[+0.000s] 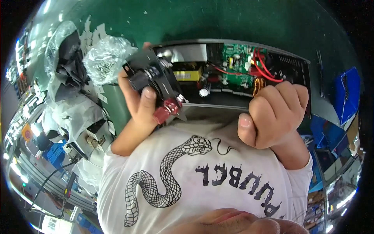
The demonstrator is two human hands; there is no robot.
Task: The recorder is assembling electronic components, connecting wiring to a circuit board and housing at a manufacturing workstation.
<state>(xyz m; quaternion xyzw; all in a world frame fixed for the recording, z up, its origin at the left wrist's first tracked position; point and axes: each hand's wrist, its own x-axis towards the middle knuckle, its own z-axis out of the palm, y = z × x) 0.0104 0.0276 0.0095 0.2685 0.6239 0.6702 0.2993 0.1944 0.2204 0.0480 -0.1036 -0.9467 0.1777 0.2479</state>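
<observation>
My left hand [142,102] grips a black end panel [163,80], its thumb pressed on the near side. The panel is tilted at the left end of an open black metal case [218,105]. A red terminal post [166,111] sticks out of its lower part, with a dark fitting above. Inside the case are a green circuit board [235,50], a yellow-wrapped transformer [187,75], red wires [265,70] and a copper coil [258,85]. Over the case's right near corner, my right hand [278,113] is closed in a fist; its palm side is hidden.
A clear plastic bag of small metal parts [104,64] lies left of the case on the green table [249,19]. Crumpled plastic wrapping with dark material [68,62] is farther left. A blue bin [346,95] stands at the right, beside a thin dark strip [320,72].
</observation>
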